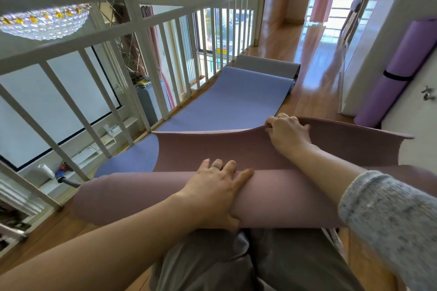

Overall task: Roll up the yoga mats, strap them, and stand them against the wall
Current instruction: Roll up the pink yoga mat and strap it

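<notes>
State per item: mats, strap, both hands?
mauve mat: nearly rolled, end flap lifted
blue mat: unrolled on floor
grey mat: unrolled, past blue mat
purple mat: rolled, stood on end
black strap: around purple mat
left hand: presses on roll
right hand: pinches flap edge

Matt foam mauve mat (212,151), glossy wooden floor (309,59), white painted railing (151,19), speckled knit sleeve (387,220).

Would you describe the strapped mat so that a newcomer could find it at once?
Look to the white wall on the right. A rolled purple mat leans against it, on the wooden floor. Only it wears a black strap; the blue mat and mauve mat have none.
</notes>
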Action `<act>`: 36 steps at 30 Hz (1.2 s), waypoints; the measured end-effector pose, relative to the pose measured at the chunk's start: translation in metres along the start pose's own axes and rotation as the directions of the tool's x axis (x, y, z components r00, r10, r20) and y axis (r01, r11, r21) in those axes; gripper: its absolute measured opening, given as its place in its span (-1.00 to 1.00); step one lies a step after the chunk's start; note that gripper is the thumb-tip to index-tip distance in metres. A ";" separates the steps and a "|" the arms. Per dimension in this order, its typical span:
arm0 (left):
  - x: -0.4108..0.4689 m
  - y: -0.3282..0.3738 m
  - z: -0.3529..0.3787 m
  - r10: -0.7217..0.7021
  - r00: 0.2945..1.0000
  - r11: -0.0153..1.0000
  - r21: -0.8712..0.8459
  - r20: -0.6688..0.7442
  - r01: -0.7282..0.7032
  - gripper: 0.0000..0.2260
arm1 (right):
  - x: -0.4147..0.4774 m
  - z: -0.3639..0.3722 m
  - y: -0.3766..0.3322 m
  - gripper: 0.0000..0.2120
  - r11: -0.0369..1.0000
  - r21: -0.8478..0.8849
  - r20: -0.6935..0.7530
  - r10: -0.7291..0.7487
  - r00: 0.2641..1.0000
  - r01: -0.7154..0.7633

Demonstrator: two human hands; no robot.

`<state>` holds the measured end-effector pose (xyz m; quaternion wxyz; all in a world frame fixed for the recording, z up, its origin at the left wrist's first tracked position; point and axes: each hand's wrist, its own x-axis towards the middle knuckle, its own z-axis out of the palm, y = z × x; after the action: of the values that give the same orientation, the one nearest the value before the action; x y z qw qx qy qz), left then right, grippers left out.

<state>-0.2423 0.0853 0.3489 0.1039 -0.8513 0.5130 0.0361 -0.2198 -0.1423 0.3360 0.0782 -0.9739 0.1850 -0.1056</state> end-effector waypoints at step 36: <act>0.000 0.006 -0.007 -0.097 0.994 0.995 -0.017 -0.057 0.097 -0.38 | -0.003 0.004 0.008 -0.78 0.987 0.156 0.060 -0.039 0.997 0.029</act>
<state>-0.2476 0.0815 0.3546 0.0849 -0.8766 0.4736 0.0100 -0.2244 -0.1478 0.3306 0.1577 -0.9707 0.1570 -0.0905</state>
